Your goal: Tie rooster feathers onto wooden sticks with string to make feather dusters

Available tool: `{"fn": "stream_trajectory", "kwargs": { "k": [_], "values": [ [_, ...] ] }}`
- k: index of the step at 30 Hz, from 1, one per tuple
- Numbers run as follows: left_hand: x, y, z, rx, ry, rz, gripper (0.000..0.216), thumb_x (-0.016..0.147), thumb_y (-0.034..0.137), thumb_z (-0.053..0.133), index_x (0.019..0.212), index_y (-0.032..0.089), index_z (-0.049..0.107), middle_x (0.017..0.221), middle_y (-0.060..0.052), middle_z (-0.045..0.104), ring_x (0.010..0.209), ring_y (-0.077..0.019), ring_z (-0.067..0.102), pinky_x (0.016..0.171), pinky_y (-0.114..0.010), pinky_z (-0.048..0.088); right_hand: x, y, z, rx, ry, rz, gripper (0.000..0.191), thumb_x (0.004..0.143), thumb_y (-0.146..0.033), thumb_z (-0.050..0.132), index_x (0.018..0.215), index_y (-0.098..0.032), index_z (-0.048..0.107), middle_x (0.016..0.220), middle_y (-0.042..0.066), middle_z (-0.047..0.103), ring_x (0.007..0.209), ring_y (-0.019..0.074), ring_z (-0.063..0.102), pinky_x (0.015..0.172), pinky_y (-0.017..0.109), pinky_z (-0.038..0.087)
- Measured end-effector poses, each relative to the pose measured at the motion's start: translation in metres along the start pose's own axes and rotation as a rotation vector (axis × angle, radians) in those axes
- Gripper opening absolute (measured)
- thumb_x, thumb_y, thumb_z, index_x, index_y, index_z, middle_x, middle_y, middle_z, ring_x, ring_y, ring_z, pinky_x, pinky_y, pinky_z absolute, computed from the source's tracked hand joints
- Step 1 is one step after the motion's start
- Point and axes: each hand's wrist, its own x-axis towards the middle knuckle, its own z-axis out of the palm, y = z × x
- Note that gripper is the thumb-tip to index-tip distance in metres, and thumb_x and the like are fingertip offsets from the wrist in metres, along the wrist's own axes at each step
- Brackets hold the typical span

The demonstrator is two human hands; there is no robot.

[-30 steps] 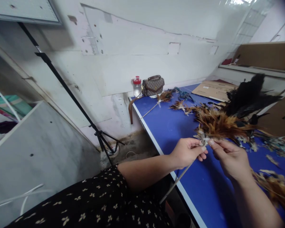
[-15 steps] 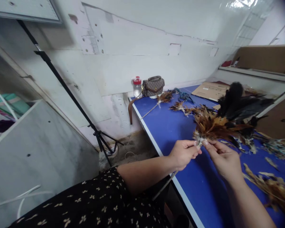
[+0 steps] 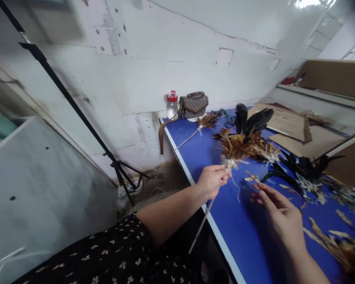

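Note:
My left hand point(image 3: 211, 180) is closed around a thin stick with a bunch of brown and black feathers point(image 3: 241, 142) tied at its top, held over the left edge of the blue table point(image 3: 225, 221). A pale string hangs from the binding. My right hand point(image 3: 279, 211) hovers over the table to the right with fingers stretched out, holding nothing. Loose black and brown feathers point(image 3: 301, 173) lie just beyond it.
Against the wall stand a brown handbag point(image 3: 193, 104) and a red-capped jar point(image 3: 172, 103). Another feather stick point(image 3: 195, 130) lies at the far end. Cardboard sheets point(image 3: 290, 122) rest at the back right. A black tripod point(image 3: 77, 114) stands on the floor to the left.
My right hand has let go of the feather bunch and moved down to the right, fingers spread. My left hand has swung the bunch up and to the left.

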Motion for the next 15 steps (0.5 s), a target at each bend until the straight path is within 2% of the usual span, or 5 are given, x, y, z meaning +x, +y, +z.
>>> {"fn": "stream_trajectory", "kwargs": {
  "k": [3,5,9,11,15],
  "values": [
    [0.013,0.021,-0.017,-0.037,0.04,0.035,0.016,0.073,0.011,0.081,0.078,0.007,0.066,0.075,-0.007,0.064,0.058,-0.0032,0.044,0.053,-0.02,0.021,0.015,0.014,-0.014,-0.21,0.101,-0.014,0.06,0.077,-0.064,0.085,0.115,-0.018,0.087,0.094,0.011,0.084,0.074,0.0247,0.076,0.058,0.03,0.056],
    [0.02,0.032,-0.028,-0.061,0.08,0.058,0.016,0.073,0.012,0.08,0.08,0.006,0.067,0.076,-0.008,0.064,0.06,-0.0038,0.046,0.054,-0.02,0.022,0.034,0.022,-0.025,-0.357,0.137,-0.058,0.055,0.078,-0.064,0.08,0.109,-0.019,0.088,0.092,0.01,0.083,0.07,0.0232,0.073,0.055,0.029,0.051],
    [0.032,0.041,-0.046,-0.09,0.126,0.082,0.016,0.073,0.013,0.08,0.081,0.006,0.067,0.078,-0.009,0.064,0.061,-0.0041,0.047,0.055,-0.019,0.023,0.091,0.025,-0.027,-0.541,0.075,-0.128,0.049,0.077,-0.059,0.072,0.101,-0.02,0.088,0.086,0.009,0.082,0.063,0.0241,0.069,0.057,0.034,0.052],
    [0.037,0.041,-0.052,-0.097,0.139,0.07,0.017,0.073,0.013,0.081,0.078,0.006,0.066,0.078,-0.008,0.063,0.06,-0.0036,0.045,0.055,-0.02,0.022,0.124,0.022,-0.012,-0.648,0.033,-0.148,0.047,0.077,-0.054,0.067,0.099,-0.018,0.088,0.078,0.009,0.08,0.061,0.026,0.068,0.059,0.037,0.053],
    [0.046,0.04,-0.062,-0.127,0.176,0.067,0.016,0.072,0.013,0.08,0.074,0.007,0.066,0.077,-0.008,0.062,0.06,-0.0039,0.045,0.055,-0.02,0.022,0.185,0.02,0.048,-0.8,-0.088,-0.273,0.039,0.082,-0.041,0.063,0.103,-0.019,0.088,0.093,0.012,0.082,0.082,0.0274,0.074,0.08,0.04,0.057]
  ]
}}
